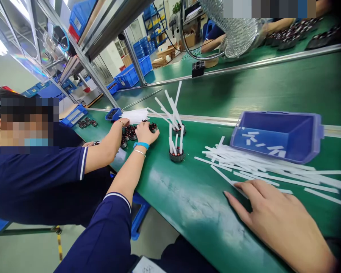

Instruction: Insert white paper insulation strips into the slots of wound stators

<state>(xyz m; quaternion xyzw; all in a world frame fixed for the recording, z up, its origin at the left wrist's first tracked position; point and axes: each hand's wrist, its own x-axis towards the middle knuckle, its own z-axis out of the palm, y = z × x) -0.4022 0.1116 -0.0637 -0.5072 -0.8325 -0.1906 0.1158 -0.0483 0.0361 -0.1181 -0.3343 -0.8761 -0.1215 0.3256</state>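
Note:
My left hand (146, 133), with a blue wristband, reaches to a cluster of black motor stators (129, 132) with reddish windings. Its fingers and thumb curl around one motor stator (153, 127) at the cluster's right end. In front stands a stator (176, 155) with white strips upright in it. Behind that is another stator (179, 130) with longer strips fanning out. My right hand (275, 216) is low over the green table at right, thumb and fingers apart. Its index fingertip is at the end of a white strip (223, 176), beside a loose pile of strips (252, 163).
A blue bin (304, 151) holding short white pieces stands behind the pile. At left a co-worker's arm (102, 155) reaches to the same cluster, close to my left hand. A metal rail (213, 119) runs along the table. Across it hangs a silver duct (238, 34).

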